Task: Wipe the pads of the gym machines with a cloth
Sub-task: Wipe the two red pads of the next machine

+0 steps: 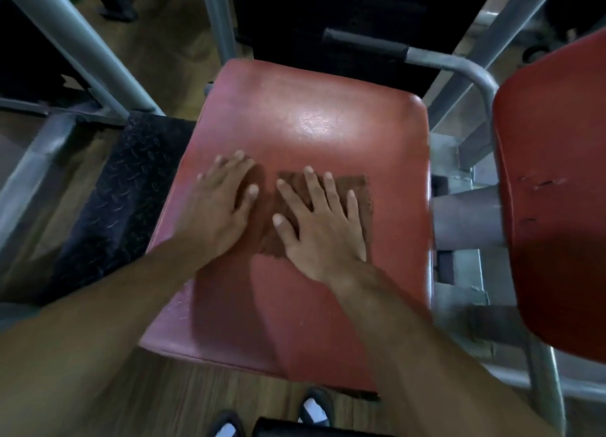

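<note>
Cloth (pixel 331 207) flat on red pad (pixel 305 115)

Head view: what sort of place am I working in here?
Most likely a gym: a red vinyl seat pad on a grey steel tube frame, with a black rubber-gripped handle bar behind it.

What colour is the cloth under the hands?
Reddish brown cloth, close to the pad's red; head view.
</note>
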`<state>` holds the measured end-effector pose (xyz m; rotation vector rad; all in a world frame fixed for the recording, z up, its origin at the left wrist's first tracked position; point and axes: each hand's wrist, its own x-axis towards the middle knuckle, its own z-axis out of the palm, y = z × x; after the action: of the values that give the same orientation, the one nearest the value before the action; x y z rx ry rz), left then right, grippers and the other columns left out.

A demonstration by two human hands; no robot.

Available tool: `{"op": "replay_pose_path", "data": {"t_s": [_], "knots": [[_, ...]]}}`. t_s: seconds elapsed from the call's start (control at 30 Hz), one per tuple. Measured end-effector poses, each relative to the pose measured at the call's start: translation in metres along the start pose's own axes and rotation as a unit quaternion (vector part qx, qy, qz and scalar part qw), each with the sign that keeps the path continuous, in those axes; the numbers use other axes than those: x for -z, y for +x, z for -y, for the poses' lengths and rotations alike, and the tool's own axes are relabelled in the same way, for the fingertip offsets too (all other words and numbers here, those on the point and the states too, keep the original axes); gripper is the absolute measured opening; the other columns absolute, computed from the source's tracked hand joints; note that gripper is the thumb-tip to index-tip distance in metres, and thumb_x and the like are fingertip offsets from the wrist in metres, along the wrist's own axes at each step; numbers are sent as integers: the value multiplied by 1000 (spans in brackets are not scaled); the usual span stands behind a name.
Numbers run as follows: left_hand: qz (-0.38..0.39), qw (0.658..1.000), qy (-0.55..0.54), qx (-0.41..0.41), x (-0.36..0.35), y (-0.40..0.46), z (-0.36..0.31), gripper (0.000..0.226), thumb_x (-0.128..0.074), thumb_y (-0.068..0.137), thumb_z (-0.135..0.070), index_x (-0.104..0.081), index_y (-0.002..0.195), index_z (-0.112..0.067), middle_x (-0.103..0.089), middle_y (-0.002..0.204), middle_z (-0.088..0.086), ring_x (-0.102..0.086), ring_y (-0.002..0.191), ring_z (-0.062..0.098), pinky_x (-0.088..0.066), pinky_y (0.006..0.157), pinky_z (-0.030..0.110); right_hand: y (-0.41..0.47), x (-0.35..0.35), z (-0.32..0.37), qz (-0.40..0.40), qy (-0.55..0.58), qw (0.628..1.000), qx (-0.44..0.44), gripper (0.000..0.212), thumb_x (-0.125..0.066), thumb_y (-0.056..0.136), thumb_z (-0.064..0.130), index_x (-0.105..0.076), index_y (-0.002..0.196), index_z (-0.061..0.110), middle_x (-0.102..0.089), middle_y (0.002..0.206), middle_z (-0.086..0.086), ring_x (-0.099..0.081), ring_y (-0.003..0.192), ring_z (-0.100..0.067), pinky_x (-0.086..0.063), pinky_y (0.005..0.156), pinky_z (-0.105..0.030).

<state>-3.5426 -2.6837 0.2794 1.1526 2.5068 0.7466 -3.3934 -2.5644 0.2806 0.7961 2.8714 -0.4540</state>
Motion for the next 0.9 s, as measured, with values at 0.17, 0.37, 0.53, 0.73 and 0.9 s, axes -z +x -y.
{"op": "replay_pose_path", "data": {"t_s": [0.17,0.37,0.53,0.73,0.9], "knots": [[45,983,176,-39,2,-10,10,66,-10,98,-55,-14,158,-28,-4,166,-5,1,153,20,-3,121,40,-22,14,-47,15,-42,996,-77,58,-14,99,66,3,152,52,11,167,4,13,153,-27,8,119,-57],[57,980,185,-38,3,-11,9,60,-13,104,-49,-8,159,-27,1,167,-4,6,153,19,2,122,37,-76,11,-60,26,-59,991,-118,59,-10,96,69,-1,152,55,5,168,7,10,154,-27,1,119,-62],[55,981,178,-46,5,-11,9,60,-18,104,-48,-10,159,-25,0,167,-2,4,153,20,-1,123,41,-100,3,-48,-25,-10,978,-207,60,-17,94,69,-14,152,54,-1,168,6,7,153,-29,-7,116,-67],[59,982,172,-48,4,-12,10,61,-15,103,-49,-8,159,-25,1,167,-2,5,153,20,0,124,40,-123,-1,-32,-16,-30,974,-223,61,-18,94,68,-17,152,51,-6,168,0,-2,153,-35,-11,117,-68],[54,983,173,-39,4,-11,9,61,-15,103,-48,-8,158,-26,1,167,-2,5,153,20,-1,124,40,-122,-5,-4,43,-40,981,-185,59,-12,95,68,4,151,56,15,166,7,18,152,-29,-1,116,-69]]}}
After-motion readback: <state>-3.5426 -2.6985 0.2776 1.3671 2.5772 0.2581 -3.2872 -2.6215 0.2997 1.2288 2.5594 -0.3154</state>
